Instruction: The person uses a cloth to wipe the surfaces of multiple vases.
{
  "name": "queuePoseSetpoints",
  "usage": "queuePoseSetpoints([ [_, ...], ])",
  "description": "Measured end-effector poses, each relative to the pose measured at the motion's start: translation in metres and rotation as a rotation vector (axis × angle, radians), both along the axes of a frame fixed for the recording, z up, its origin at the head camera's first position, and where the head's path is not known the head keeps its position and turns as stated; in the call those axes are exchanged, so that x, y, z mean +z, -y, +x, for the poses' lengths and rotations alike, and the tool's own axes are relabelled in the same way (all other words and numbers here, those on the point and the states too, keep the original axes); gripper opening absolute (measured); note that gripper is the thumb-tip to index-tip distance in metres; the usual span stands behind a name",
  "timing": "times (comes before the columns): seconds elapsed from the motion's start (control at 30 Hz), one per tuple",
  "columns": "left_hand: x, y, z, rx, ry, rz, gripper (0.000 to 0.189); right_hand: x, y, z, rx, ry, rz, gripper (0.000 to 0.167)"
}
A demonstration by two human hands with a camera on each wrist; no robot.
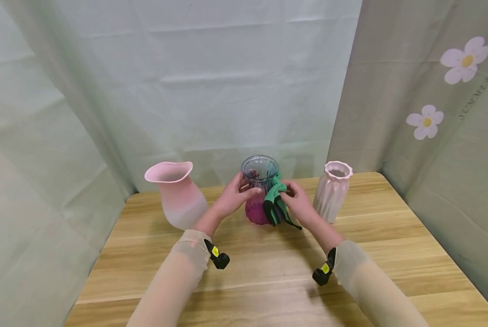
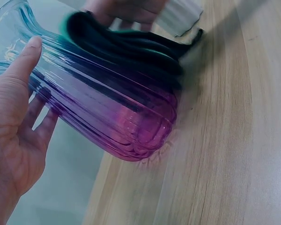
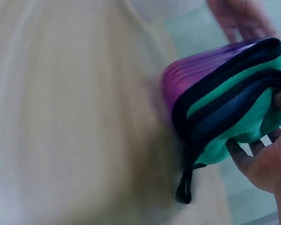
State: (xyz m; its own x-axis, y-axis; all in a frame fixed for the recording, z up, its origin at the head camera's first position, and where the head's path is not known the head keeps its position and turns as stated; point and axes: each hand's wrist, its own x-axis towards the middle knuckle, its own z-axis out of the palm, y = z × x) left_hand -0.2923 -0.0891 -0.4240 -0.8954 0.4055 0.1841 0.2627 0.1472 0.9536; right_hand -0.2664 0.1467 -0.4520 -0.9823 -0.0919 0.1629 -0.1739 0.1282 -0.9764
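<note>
From where I stand, the left hand (image 1: pixel 231 199), which grips the glass vase (image 1: pixel 255 212) with the pink vase (image 1: pixel 182 200) to its left, should hold firm, I think, while the right hand (image 1: pixel 300 203), pinching the green cloth (image 1: pixel 273 196) on the glass vase's right side, should press softly.

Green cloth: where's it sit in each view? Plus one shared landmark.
Head: just right of and below centre, cloth in the right hand.
Left wrist: upper middle, mostly its dark side, blurred.
Right wrist: right half, about mid-height, green side showing.
Shared landmark: purple-and-blue glass vase, next to the cloth in all three.
</note>
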Motion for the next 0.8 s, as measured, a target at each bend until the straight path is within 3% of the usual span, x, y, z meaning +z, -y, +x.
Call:
queuePoseSetpoints([
  [0.13, 0.000, -0.001, 0.000, -0.004, 0.004, -0.003, 0.070, -0.023, -0.005, 0.004, -0.007, 0.060, -0.001, 0.023],
  [0.27, 0.001, -0.001, 0.001, 0.003, 0.021, -0.008, 0.072, -0.032, -0.005, 0.005, -0.005, 0.075, 0.017, 0.030],
  [0.4, 0.001, 0.000, -0.001, 0.006, 0.018, -0.005, 0.073, -0.031, -0.004, 0.004, -0.004, 0.068, 0.015, 0.038],
  [0.67, 0.002, -0.001, -0.001, 0.017, 0.012, -0.016, 0.073, -0.021, 0.000, 0.001, -0.070, 0.143, -0.020, 0.033],
  [0.8, 0.001, -0.001, -0.001, 0.019, 0.006, -0.023, 0.071, -0.011, 0.003, 0.000, -0.079, 0.105, -0.040, 0.029],
])
